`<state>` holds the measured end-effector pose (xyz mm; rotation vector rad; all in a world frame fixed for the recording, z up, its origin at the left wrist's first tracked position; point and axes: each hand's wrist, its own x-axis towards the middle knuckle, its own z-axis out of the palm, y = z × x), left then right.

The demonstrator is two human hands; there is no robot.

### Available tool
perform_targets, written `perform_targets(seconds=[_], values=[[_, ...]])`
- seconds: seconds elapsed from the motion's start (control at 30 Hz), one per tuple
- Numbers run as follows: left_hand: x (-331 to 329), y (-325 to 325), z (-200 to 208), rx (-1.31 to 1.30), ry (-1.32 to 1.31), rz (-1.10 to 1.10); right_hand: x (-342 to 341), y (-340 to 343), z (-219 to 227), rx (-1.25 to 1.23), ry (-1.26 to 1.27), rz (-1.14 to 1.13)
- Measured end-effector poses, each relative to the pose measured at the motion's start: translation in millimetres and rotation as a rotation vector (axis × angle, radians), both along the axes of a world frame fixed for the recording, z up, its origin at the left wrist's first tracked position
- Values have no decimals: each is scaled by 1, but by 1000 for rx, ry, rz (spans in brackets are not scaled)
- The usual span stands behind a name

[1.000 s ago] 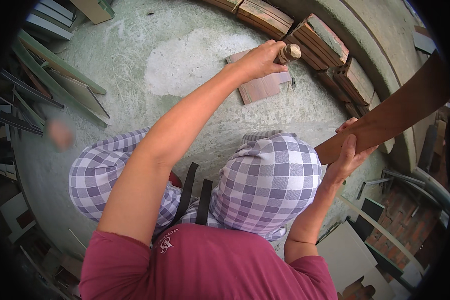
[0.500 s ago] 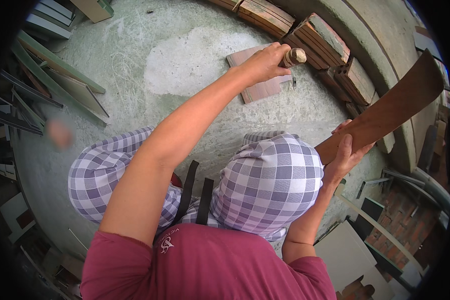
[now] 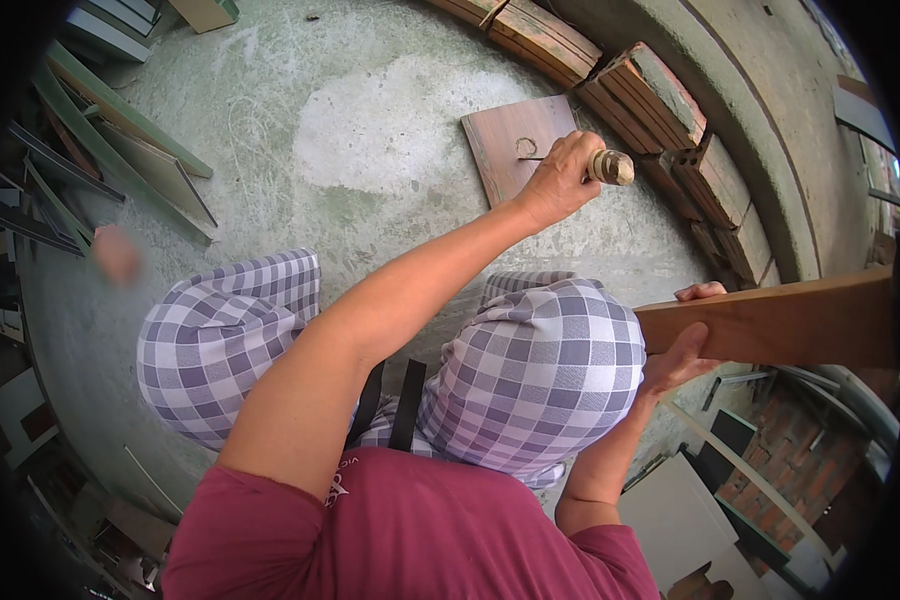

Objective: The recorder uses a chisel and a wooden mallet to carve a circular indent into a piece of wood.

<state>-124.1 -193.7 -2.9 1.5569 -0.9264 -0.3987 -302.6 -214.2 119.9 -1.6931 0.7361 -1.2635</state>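
My left hand (image 3: 562, 178) is closed around a tool with a round wooden handle (image 3: 615, 167). A thin dark shank sticks out on the hand's other side; the tool's exact kind is hidden by my fingers. Under and beyond that hand, a flat wood-grain board (image 3: 500, 130) lies on the floor, with a small curled mark or shaving on it. At my right knee, my right hand (image 3: 688, 358) grips a long brown wooden plank (image 3: 790, 318) near its close end, thumb on the side facing me and fingertips over the far edge. The plank points out to the right.
Hollow bricks (image 3: 650, 90) line a curved concrete ledge (image 3: 760, 130) at the far right. Boards and panels (image 3: 140, 150) lean at the left. More panels (image 3: 685, 510) and strips lie behind me on the right. My checked trouser knees (image 3: 545, 370) frame the concrete floor (image 3: 370, 130).
My left hand has come closer and a little right with the tool, uncovering more of the floor board. In my right hand the plank has swung down, from slanting away to nearly level.
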Motion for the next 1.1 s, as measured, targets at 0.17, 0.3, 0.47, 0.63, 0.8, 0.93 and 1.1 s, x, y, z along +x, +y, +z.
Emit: perform_targets(seconds=[0.17, 0.3, 0.47, 0.63, 0.8, 0.93, 1.1], values=[[3, -1, -6, -108, -89, -14, -18, 23, -52, 266, 740, -49], [-4, 5, -10, -127, -38, -60, -28, 16, -33, 224, 737, -3], [-17, 6, -8, -54, -76, -119, -15, -4, 21, -33, 251, 56], [-14, 2, 4, -158, -236, -106, -21, -7, 13, -10, 213, 10], [-10, 3, 4, -120, -255, -50, -33, -2, -15, 102, 218, 44], [-13, 8, -2, -75, -214, -20, -35, 1, -24, 176, 228, 30], [-16, 10, -8, -69, -199, -26, -33, 0, -23, 152, 224, 36]])
